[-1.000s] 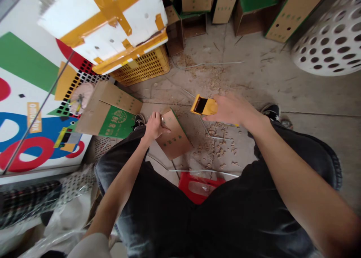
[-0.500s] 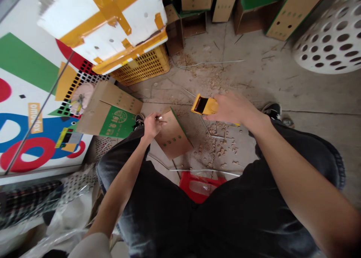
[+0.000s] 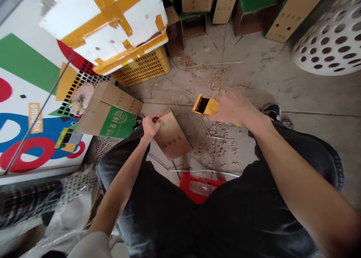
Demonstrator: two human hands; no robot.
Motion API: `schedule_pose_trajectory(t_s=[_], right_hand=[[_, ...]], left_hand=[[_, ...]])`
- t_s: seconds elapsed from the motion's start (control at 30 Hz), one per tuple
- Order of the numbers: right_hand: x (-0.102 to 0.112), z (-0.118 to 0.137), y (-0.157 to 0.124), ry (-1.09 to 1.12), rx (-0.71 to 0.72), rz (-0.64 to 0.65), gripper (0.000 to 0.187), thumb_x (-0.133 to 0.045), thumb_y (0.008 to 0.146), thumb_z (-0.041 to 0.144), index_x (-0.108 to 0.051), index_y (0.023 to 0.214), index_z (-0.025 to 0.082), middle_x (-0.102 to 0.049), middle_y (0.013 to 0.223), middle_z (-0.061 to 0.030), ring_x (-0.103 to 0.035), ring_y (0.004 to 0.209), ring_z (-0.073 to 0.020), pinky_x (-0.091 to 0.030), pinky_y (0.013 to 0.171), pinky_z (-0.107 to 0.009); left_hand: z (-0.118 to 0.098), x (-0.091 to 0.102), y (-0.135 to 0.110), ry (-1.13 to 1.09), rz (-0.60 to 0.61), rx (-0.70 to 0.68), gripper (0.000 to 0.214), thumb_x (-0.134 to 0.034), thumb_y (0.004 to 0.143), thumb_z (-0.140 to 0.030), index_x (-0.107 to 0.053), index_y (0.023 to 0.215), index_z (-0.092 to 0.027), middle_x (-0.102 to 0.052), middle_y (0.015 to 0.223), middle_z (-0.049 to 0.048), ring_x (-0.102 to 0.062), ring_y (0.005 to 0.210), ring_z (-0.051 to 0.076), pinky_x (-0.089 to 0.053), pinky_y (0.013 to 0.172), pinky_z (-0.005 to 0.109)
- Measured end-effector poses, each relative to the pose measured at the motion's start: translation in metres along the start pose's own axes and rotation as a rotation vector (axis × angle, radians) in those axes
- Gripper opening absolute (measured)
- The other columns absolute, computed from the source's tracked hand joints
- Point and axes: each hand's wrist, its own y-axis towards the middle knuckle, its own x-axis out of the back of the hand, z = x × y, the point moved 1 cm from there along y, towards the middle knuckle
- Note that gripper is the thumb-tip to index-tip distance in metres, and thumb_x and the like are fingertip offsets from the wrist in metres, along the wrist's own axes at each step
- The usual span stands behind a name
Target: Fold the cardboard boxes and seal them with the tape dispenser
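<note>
Draws left hand slightly leftward since the earlier frame, pinching a small, dark, slender piece of unclear material over the edge of a brown, green-edged cardboard box on the concrete-grey floor; clasps a yellow, black-panelled plastic tool in right hand, well apart. Probably calls for a steady pinch, keeping tool clear. Includes, at hand, one piece, one tool, one box, pale curled scraps beyond counting.

The right grip covers part of the yellow tool. The dark item in the left grip is too small to identify. The top edge cuts off the white foam box; the right edge, the perforated white basket.
</note>
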Motion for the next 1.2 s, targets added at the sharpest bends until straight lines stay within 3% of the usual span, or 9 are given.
schedule_pose_trajectory(t_s=[0.4,0.57,0.73,0.8,0.9,1.0,1.13,1.2], right_hand=[[0.001,0.0,0.0,-0.003,-0.021,0.031,0.066,-0.062,0.075,0.073,-0.068,0.108,0.016,-0.072,0.102,-0.0202,-0.068,0.09,-0.0354,-0.046,0.065,-0.038],[0.005,0.002,-0.001,0.006,-0.043,0.058,0.066,-0.063,0.075,0.072,-0.068,0.109,0.016,-0.072,0.1,-0.0191,-0.068,0.088,-0.0351,-0.046,0.064,-0.038],[0.006,0.004,-0.002,0.011,-0.053,0.084,0.067,-0.063,0.075,0.072,-0.067,0.111,0.016,-0.071,0.104,-0.0199,-0.068,0.092,-0.0354,-0.047,0.067,-0.038],[0.006,0.004,-0.002,0.012,-0.038,0.078,0.067,-0.062,0.076,0.072,-0.067,0.111,0.016,-0.071,0.106,-0.0202,-0.067,0.093,-0.0355,-0.047,0.069,-0.039],[0.004,0.003,-0.001,-0.01,-0.022,0.059,0.067,-0.062,0.076,0.072,-0.066,0.11,0.015,-0.071,0.107,-0.0205,-0.068,0.094,-0.0366,-0.046,0.068,-0.039],[0.004,0.003,-0.001,-0.024,-0.027,0.042,0.067,-0.062,0.075,0.072,-0.066,0.11,0.015,-0.071,0.108,-0.0203,-0.068,0.095,-0.0378,-0.045,0.066,-0.038],[0.005,0.003,-0.002,-0.017,-0.045,0.052,0.069,-0.062,0.075,0.073,-0.066,0.113,0.016,-0.071,0.109,-0.0206,-0.068,0.096,-0.0383,-0.045,0.066,-0.038],[0.005,0.003,-0.003,-0.017,-0.038,0.058,0.068,-0.062,0.076,0.073,-0.066,0.112,0.015,-0.071,0.108,-0.0213,-0.068,0.096,-0.0381,-0.046,0.068,-0.039]], left_hand=[[0.003,0.009,0.005,-0.038,0.04,0.102,0.027,-0.067,0.087,-0.037,-0.082,0.096,-0.017,-0.08,0.094,0.008,-0.075,0.087,0.026,-0.055,0.079,0.032],[0.004,0.013,-0.001,0.116,0.148,-0.047,0.036,-0.062,0.093,-0.042,-0.075,0.118,-0.02,-0.079,0.101,0.0111,-0.073,0.098,0.03,-0.053,0.087,0.036],[-0.003,0.006,-0.015,0.388,0.207,-0.249,0.113,-0.089,0.059,-0.061,-0.043,0.148,-0.009,-0.058,0.136,0.0252,-0.054,0.127,0.044,-0.039,0.11,0.05],[-0.004,0.003,-0.017,0.424,0.205,-0.251,0.122,-0.091,0.054,-0.062,-0.038,0.15,-0.008,-0.055,0.138,0.0269,-0.052,0.128,0.046,-0.038,0.11,0.052],[0.001,0.001,-0.014,0.365,0.207,-0.23,0.111,-0.091,0.059,-0.057,-0.042,0.147,-0.012,-0.06,0.132,0.0226,-0.057,0.123,0.042,-0.042,0.106,0.048],[0.007,0.005,-0.006,0.284,0.19,-0.195,0.082,-0.085,0.072,-0.045,-0.052,0.142,-0.018,-0.067,0.127,0.0173,-0.063,0.116,0.036,-0.047,0.099,0.042],[0.011,0.014,0.0,0.252,0.191,-0.14,0.04,-0.064,0.093,-0.036,-0.064,0.132,-0.025,-0.073,0.12,0.0113,-0.068,0.109,0.031,-0.049,0.093,0.037],[0.009,0.016,-0.001,0.259,0.223,-0.179,0.038,-0.054,0.099,-0.038,-0.063,0.133,-0.025,-0.072,0.121,0.0119,-0.068,0.111,0.03,-0.048,0.095,0.037]])
